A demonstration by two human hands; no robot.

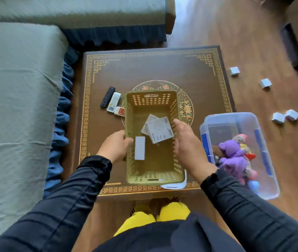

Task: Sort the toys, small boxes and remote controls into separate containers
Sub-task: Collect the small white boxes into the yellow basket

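A dark patterned table (150, 70) is bearing an olive basket (153, 180) holding white boxes (160, 130). The left hand (116, 146) and right hand (188, 142) are gripping the basket's sides. Remotes (112, 101) are lying left of the basket; a clear bin (217, 119) of plush toys (233, 157) is sitting to its right.

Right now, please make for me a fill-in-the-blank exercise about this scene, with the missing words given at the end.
1. Both hands, left hand and right hand, hold the sides of the ____ basket.
2. The remotes lie on the table, to the ____ of the basket.
3. The purple toy lies in the clear ____.
4. Four small white boxes lie on the ____.

Missing words: green; left; bin; floor
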